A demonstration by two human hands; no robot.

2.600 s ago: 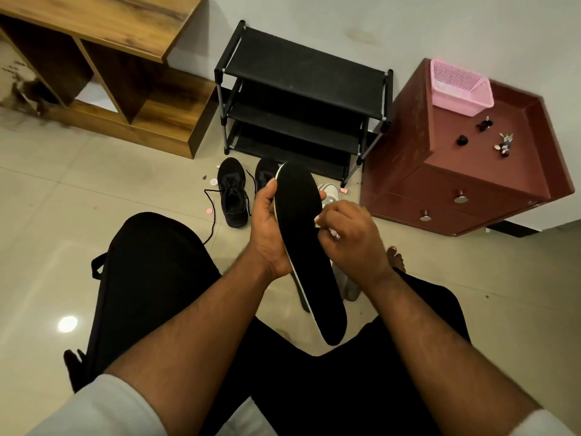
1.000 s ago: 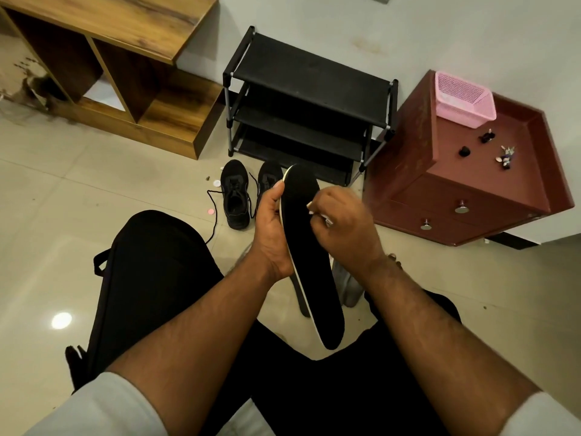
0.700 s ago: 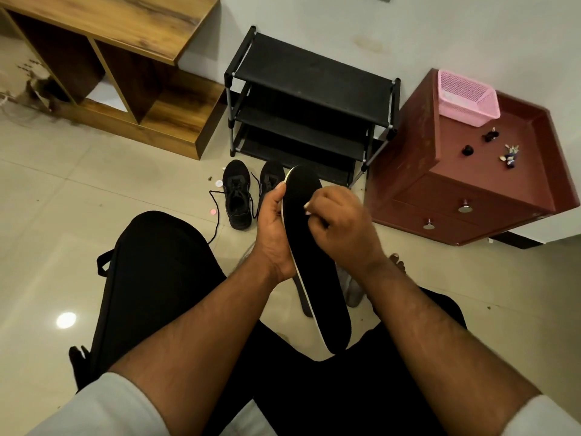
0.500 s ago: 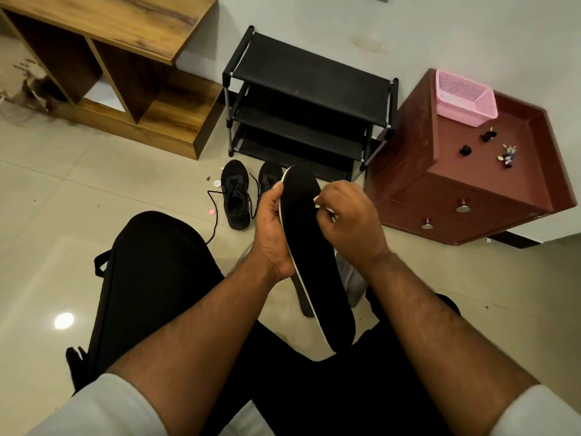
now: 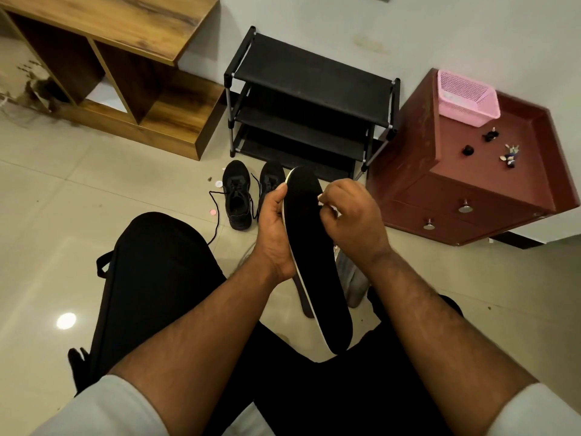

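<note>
Our left hand (image 5: 273, 234) still gripped the black insole (image 5: 317, 278) by its left edge, between both hands. Right hand (image 5: 355, 218), fingers curled, pinched a small white piece (image 5: 321, 199) at the right edge, slightly nearer the toe than before.

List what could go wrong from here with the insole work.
1. The left hand grips the insole only along its upper half; the lower end hangs free, so it may flex or slip.
2. The right hand pinches a small white piece at the insole's edge; dropped, it might be hard to spot on the pale floor.
3. A loose lace trails from the black shoes, a possible snag for feet.
</note>
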